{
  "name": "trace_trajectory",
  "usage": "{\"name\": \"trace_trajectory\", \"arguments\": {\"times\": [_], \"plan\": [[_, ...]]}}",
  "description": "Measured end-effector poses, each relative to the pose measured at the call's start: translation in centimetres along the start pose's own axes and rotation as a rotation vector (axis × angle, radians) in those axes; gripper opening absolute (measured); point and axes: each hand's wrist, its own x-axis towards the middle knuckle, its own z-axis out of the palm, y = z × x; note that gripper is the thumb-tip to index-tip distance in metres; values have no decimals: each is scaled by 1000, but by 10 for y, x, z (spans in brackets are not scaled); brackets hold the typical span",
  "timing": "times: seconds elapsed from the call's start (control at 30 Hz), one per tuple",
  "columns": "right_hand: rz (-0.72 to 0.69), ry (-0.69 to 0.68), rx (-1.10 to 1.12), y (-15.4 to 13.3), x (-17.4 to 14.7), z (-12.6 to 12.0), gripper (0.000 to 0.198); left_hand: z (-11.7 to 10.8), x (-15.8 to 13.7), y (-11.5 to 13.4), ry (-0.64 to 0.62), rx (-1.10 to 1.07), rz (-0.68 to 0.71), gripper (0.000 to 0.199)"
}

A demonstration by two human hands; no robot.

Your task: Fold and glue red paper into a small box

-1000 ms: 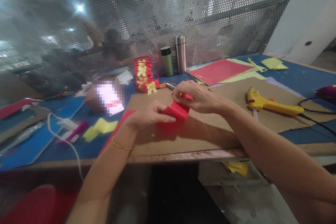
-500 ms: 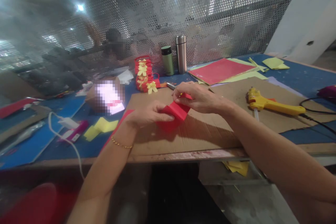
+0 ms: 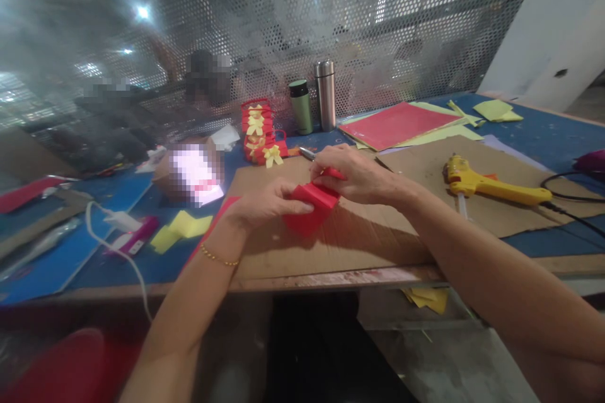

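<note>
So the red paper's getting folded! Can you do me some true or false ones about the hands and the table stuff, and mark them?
1. The left hand and the right hand both hold the red paper. True.
2. Gold beads go around the right wrist. False: the gold bead bracelet is on the left wrist.
3. The green bottle stands beside the silver flask. True.
4. The green bottle is taller than the silver flask. False: the silver flask is taller.
5. The yellow glue gun lies on brown cardboard. True.
</note>
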Motion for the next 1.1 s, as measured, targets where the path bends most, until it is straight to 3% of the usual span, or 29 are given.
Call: {"name": "trace_trajectory", "arguments": {"times": [0.4, 0.63, 0.7, 0.8, 0.93, 1.0, 1.1], "plan": [[16, -13, 55, 1, -1, -3, 14, -3, -2, 0, -47, 55, 30, 26], [52, 20, -77, 16, -1, 6, 16, 1, -3, 0, -42, 33, 30, 26], [44, 66, -79, 19, -1, 6, 15, 1, -2, 1, 43, 19, 90, 26], [58, 294, -110, 18, -1, 1, 17, 2, 0, 2, 156, 42, 197, 29], [137, 545, -191, 15, -2, -8, 15, 6, 4, 4, 383, 332, 338, 24], [196, 523, -142, 14, -3, -7, 17, 8, 8, 3, 573, 632, 390, 23], [360, 309, 51, 12, -3, 3, 36, 8, 15, -3, 814, 1109, 381, 22]]}}
